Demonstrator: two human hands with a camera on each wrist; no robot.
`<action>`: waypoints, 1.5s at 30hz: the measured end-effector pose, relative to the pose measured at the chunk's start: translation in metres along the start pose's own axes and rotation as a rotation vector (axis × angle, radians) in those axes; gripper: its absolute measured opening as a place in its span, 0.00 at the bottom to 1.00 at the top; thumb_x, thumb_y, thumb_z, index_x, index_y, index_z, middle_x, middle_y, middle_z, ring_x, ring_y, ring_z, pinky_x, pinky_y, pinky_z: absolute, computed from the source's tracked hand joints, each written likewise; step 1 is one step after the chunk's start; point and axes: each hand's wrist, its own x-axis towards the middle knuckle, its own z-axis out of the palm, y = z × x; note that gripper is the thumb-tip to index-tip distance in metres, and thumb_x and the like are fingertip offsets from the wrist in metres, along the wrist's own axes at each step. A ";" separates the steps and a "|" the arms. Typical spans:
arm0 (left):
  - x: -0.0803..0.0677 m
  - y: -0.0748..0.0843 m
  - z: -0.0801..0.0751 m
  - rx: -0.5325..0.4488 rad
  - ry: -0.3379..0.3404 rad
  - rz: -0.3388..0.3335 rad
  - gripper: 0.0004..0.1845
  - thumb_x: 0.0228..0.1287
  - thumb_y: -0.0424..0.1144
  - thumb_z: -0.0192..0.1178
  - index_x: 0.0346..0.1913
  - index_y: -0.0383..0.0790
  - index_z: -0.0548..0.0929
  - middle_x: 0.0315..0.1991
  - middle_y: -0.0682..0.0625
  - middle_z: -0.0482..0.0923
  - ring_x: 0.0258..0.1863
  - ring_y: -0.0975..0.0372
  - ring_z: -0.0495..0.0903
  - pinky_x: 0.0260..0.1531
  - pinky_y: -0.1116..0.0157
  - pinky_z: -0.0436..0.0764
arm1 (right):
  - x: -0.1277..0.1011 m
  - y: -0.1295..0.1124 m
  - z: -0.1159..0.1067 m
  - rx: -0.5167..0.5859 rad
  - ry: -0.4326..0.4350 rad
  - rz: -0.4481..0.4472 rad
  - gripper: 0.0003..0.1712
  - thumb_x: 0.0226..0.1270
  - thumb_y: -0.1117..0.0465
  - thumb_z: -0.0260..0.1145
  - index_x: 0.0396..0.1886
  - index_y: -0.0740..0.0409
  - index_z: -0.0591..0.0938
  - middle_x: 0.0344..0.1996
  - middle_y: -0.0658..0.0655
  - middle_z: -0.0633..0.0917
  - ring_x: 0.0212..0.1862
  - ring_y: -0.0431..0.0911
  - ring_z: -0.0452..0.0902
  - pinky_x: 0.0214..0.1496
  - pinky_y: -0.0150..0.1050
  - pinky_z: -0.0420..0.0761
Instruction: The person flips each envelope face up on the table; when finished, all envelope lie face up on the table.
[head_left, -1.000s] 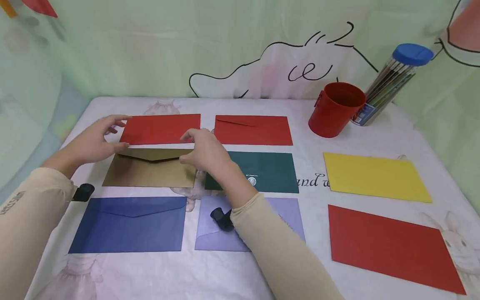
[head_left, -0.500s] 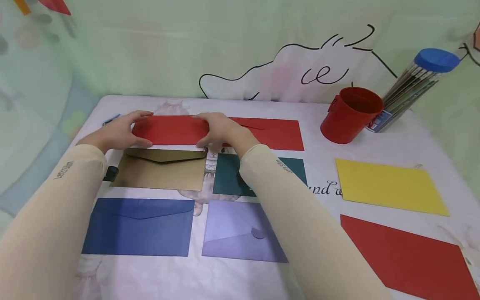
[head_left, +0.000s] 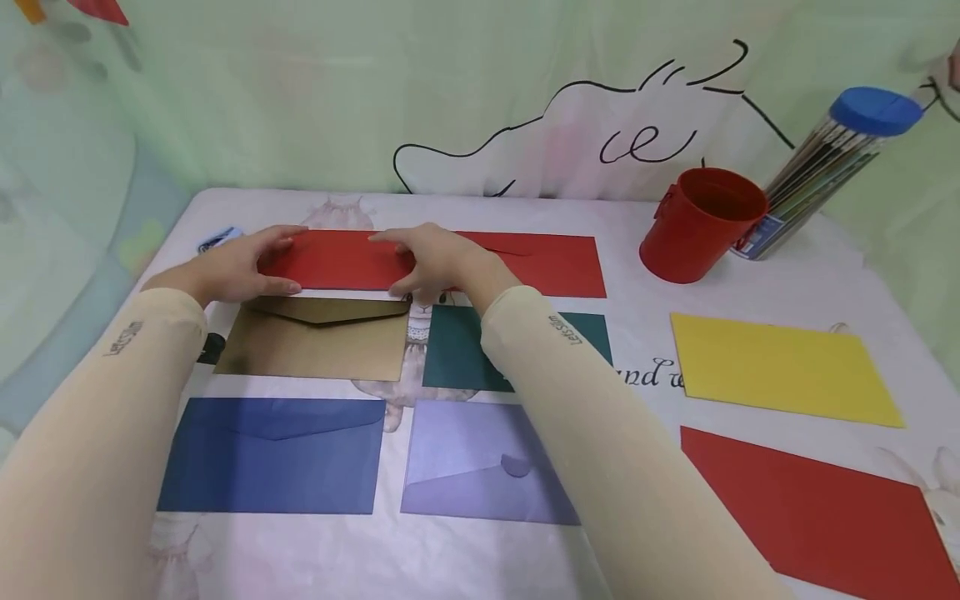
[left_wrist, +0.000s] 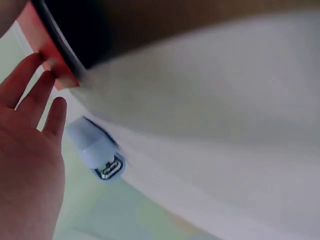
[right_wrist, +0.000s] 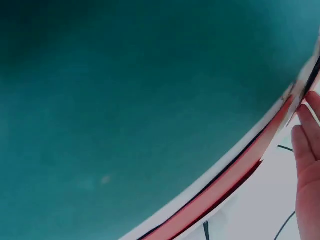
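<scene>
A red envelope (head_left: 337, 260) lies flat at the back left of the table, above a gold envelope (head_left: 315, 346) with its flap up. My left hand (head_left: 240, 268) rests on the red envelope's left end, fingers over the far edge and thumb at the near edge. My right hand (head_left: 429, 258) lies the same way on its right end. In the left wrist view the left hand (left_wrist: 30, 150) has straight fingers touching the red corner (left_wrist: 55, 70). In the right wrist view the right hand's fingers (right_wrist: 307, 170) lie straight beside the red edge (right_wrist: 230, 185), above the green envelope (right_wrist: 125, 100).
On the table (head_left: 750, 283) lie a second red envelope (head_left: 547, 262), a green one (head_left: 457, 354), a blue one (head_left: 270, 454), a lavender one (head_left: 480, 462), a yellow sheet (head_left: 780, 367) and a red sheet (head_left: 817, 508). A red cup (head_left: 701, 225) and pencil tube (head_left: 832, 167) stand back right. A small blue-white object (head_left: 217, 240) lies far left.
Both hands have moved away from the gold envelope's flap up to the red envelope behind it and settled on its two ends. The envelope itself has hardly shifted.
</scene>
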 end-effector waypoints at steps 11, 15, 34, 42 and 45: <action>-0.013 -0.004 -0.014 -0.098 0.198 0.047 0.47 0.69 0.57 0.62 0.82 0.56 0.46 0.63 0.34 0.75 0.69 0.39 0.65 0.63 0.37 0.62 | -0.004 0.009 -0.002 -0.090 0.233 -0.191 0.36 0.73 0.51 0.61 0.78 0.35 0.61 0.35 0.48 0.83 0.36 0.42 0.77 0.43 0.36 0.75; -0.012 -0.001 -0.013 -0.171 0.307 0.033 0.46 0.71 0.57 0.60 0.82 0.51 0.46 0.60 0.34 0.77 0.64 0.42 0.71 0.59 0.42 0.67 | -0.007 0.010 -0.004 -0.050 0.326 -0.218 0.35 0.74 0.55 0.62 0.77 0.38 0.63 0.35 0.48 0.85 0.31 0.41 0.77 0.40 0.34 0.76; -0.008 0.004 0.000 -0.196 0.567 -0.076 0.31 0.70 0.41 0.64 0.71 0.41 0.65 0.72 0.39 0.57 0.63 0.43 0.64 0.55 0.47 0.78 | -0.001 -0.001 -0.002 0.158 0.381 -0.091 0.34 0.70 0.62 0.68 0.70 0.44 0.65 0.49 0.54 0.78 0.42 0.45 0.76 0.42 0.33 0.79; -0.001 0.007 -0.001 -0.158 0.433 -0.096 0.37 0.62 0.40 0.72 0.72 0.37 0.69 0.75 0.36 0.53 0.70 0.40 0.57 0.55 0.40 0.76 | 0.004 0.001 -0.001 0.222 0.346 0.060 0.35 0.67 0.59 0.71 0.71 0.49 0.69 0.48 0.54 0.78 0.43 0.46 0.75 0.42 0.33 0.79; 0.002 0.006 -0.001 -0.155 0.363 -0.119 0.40 0.61 0.42 0.73 0.74 0.39 0.68 0.73 0.34 0.56 0.69 0.38 0.58 0.54 0.40 0.76 | 0.008 0.001 0.000 0.211 0.322 0.116 0.37 0.66 0.58 0.72 0.73 0.50 0.68 0.57 0.54 0.77 0.52 0.46 0.73 0.49 0.33 0.80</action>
